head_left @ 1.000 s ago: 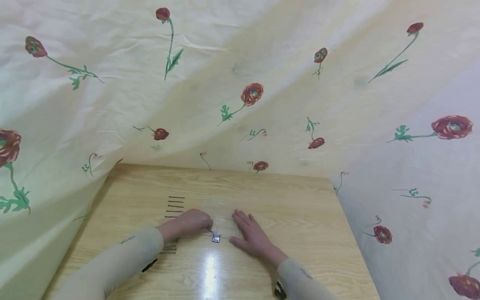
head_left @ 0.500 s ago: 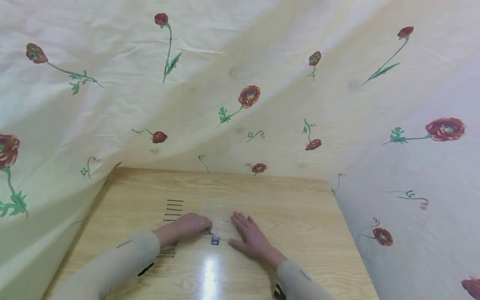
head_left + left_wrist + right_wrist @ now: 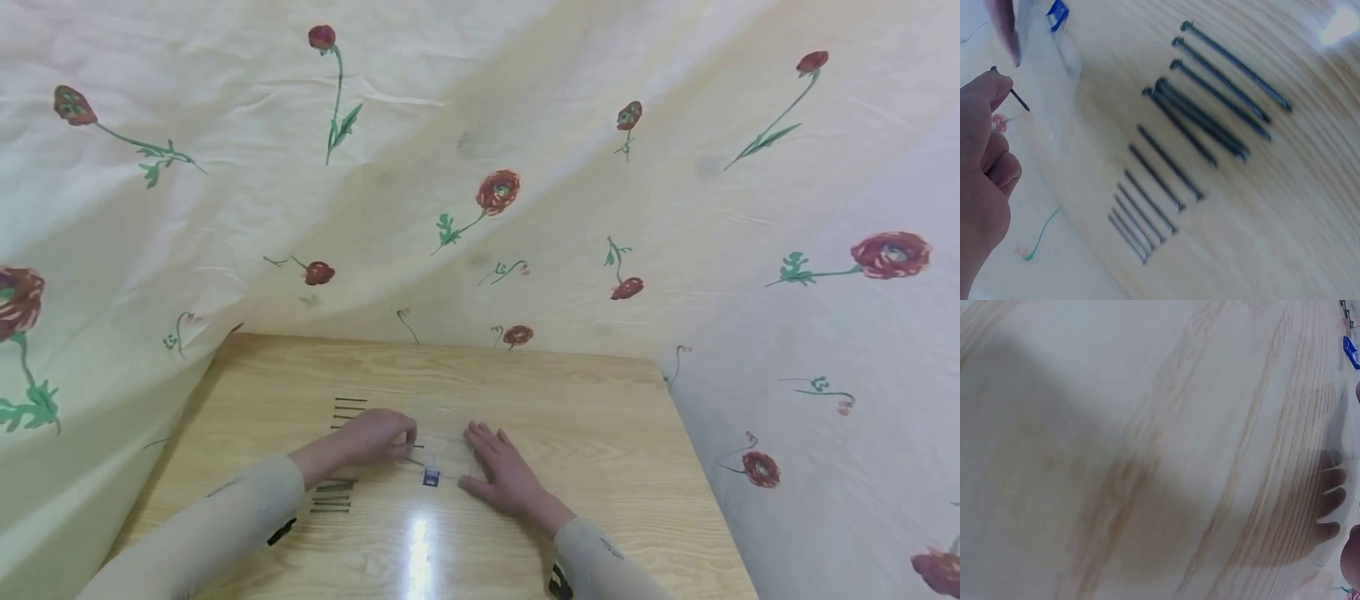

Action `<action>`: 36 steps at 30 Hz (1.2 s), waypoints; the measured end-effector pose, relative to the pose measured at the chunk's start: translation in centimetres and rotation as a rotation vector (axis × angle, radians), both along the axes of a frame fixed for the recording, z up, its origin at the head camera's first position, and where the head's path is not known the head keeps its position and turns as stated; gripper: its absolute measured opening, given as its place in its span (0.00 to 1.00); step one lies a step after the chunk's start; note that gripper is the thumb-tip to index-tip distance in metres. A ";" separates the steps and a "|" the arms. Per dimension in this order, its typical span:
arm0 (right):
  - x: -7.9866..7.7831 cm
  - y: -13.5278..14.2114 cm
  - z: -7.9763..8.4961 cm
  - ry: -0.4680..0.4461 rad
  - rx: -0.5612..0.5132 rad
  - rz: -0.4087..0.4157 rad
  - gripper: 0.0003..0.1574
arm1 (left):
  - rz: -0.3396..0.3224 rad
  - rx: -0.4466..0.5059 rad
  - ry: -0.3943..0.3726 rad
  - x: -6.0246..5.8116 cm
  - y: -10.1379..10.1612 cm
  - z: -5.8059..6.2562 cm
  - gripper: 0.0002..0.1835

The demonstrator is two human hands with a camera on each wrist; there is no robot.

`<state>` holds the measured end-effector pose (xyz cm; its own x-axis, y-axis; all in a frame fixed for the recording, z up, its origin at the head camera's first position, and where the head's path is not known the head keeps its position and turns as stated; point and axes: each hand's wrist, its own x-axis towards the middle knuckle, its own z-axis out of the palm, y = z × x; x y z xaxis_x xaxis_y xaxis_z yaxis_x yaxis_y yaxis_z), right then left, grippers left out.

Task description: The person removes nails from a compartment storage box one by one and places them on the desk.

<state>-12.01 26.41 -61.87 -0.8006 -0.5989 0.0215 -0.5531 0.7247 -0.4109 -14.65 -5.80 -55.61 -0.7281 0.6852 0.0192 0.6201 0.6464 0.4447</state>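
Note:
My left hand (image 3: 378, 435) pinches a dark nail (image 3: 1019, 99) between thumb and forefinger, its point sticking out past the fingertips in the left wrist view. Just beyond is a clear plastic container (image 3: 444, 417) lying on the wooden table, with a small blue tag (image 3: 431, 477) at its near edge. My right hand (image 3: 506, 475) rests with straight fingers along the container's right side; only a bit of it shows at the edge of the right wrist view. A row of nails (image 3: 1179, 103), graded from long to short, lies beside my left hand, partly hidden by it in the head view.
The wood-grain table (image 3: 600, 433) reaches back to a floral cloth (image 3: 555, 225) hanging behind and along both sides. A bright light reflection falls on the near part of the tabletop.
My left hand has drawn back slightly left and up from the container's near left part, and the nail in its fingers now shows. My right hand stays in place.

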 end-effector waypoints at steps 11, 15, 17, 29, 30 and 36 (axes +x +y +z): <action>0.4 0.1 0.3 -0.011 -0.003 -0.001 0.54 | 0.062 0.036 0.021 3.2 -5.6 0.3 0.07; 0.3 0.1 0.4 -0.018 -0.004 -0.002 0.55 | 0.098 0.055 -0.024 5.1 -7.2 -0.2 0.06; 0.2 0.1 0.4 -0.016 -0.004 0.000 0.55 | 0.116 0.059 -0.053 6.1 -7.8 -0.6 0.06; 0.0 -0.1 0.5 -0.017 -0.018 0.006 0.55 | 0.072 0.123 0.022 10.0 -8.8 -3.3 0.11; -0.1 -0.2 0.5 -0.013 -0.026 0.007 0.54 | 0.070 0.128 0.028 10.1 -8.9 -3.5 0.11; -0.3 -0.4 0.5 -0.003 -0.022 0.013 0.54 | 0.060 0.153 0.106 10.8 -9.1 -4.8 0.13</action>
<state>-12.29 25.99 -61.36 -0.7928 -0.6086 0.0324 -0.5613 0.7083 -0.4280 -3.85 -14.91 -60.38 -0.7561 0.6236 0.1985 0.6309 0.6138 0.4745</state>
